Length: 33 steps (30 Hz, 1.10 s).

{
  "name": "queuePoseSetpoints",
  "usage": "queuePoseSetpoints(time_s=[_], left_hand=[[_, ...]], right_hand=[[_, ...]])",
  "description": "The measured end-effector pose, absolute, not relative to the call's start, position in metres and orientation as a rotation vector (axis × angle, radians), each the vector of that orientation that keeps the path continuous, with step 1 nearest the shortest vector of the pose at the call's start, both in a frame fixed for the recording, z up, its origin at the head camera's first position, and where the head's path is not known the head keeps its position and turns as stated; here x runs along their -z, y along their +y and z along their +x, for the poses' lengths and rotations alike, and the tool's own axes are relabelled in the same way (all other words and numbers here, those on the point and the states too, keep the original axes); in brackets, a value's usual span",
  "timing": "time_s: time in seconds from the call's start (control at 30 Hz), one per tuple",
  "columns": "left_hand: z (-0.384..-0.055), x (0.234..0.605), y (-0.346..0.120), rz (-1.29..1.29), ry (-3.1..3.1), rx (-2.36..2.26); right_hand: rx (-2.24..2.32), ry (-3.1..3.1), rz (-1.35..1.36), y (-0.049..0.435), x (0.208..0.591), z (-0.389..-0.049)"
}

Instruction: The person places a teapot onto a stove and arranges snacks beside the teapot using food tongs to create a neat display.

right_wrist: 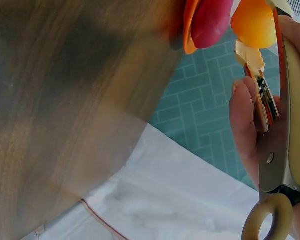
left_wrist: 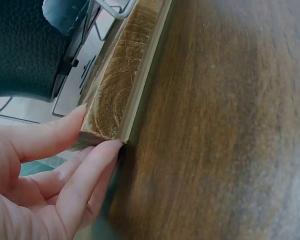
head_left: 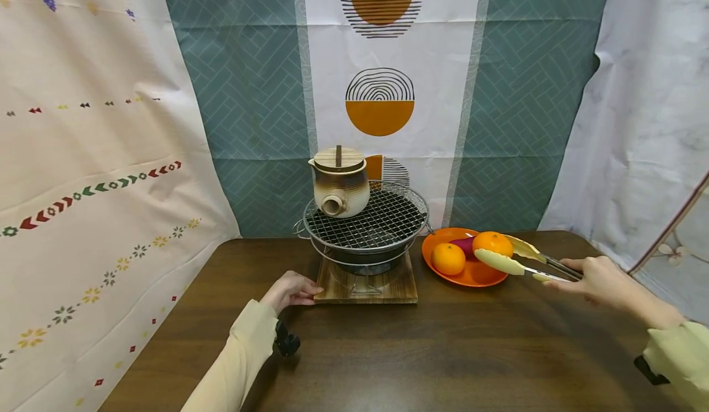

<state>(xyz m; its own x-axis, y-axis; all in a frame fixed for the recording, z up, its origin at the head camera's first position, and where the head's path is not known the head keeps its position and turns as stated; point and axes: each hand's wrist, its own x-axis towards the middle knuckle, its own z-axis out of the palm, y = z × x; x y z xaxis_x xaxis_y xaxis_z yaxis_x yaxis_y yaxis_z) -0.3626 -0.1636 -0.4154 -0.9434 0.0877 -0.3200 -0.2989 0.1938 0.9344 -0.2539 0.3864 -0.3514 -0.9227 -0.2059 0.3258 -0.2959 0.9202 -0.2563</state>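
My left hand (head_left: 290, 290) pinches the front left corner of a square wooden board (head_left: 407, 286), thumb at its upper edge and fingertips low at the corner. On this board stands a round tabletop grill with a wire mesh (head_left: 390, 218), and a clay teapot (head_left: 354, 196) with a wooden lid sits on the mesh. My right hand (head_left: 600, 284) grips metal tongs with cream tips (head_left: 501, 262). Between those tips is a tangerine (head_left: 493, 242), over the right side of an orange plate (head_left: 471, 281). A second tangerine (head_left: 448, 258) and a purple-red elongated item (right_wrist: 210, 22) lie on the plate.
The dark brown wooden table (head_left: 443, 356) carries everything. A patterned cloth (head_left: 249, 92) hangs right behind the grill and plate. Cream cloth (head_left: 111, 215) borders the left side, and white marbled cloth (head_left: 637, 122) the right.
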Motion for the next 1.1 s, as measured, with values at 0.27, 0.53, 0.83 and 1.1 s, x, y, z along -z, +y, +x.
queuePoseSetpoints(time_s=[0.27, 0.53, 0.83, 1.1], left_hand=[[-0.361, 0.414, -0.165, -0.184, 2.165, -1.794], [-0.362, 0.413, -0.167, -0.147, 2.120, -1.806], [-0.363, 0.413, -0.167, -0.166, 2.085, -1.825], [-0.364, 0.412, -0.167, -0.146, 2.088, -1.817]], right_hand=[[-0.443, -2.757, 0.368, 0.385, 0.347, -0.254], [-0.427, -2.755, 0.385, 0.382, 0.340, -0.255], [-0.404, -2.743, 0.405, 0.380, 0.337, -0.260], [-0.443, -2.783, 0.390, 0.378, 0.323, -0.261]])
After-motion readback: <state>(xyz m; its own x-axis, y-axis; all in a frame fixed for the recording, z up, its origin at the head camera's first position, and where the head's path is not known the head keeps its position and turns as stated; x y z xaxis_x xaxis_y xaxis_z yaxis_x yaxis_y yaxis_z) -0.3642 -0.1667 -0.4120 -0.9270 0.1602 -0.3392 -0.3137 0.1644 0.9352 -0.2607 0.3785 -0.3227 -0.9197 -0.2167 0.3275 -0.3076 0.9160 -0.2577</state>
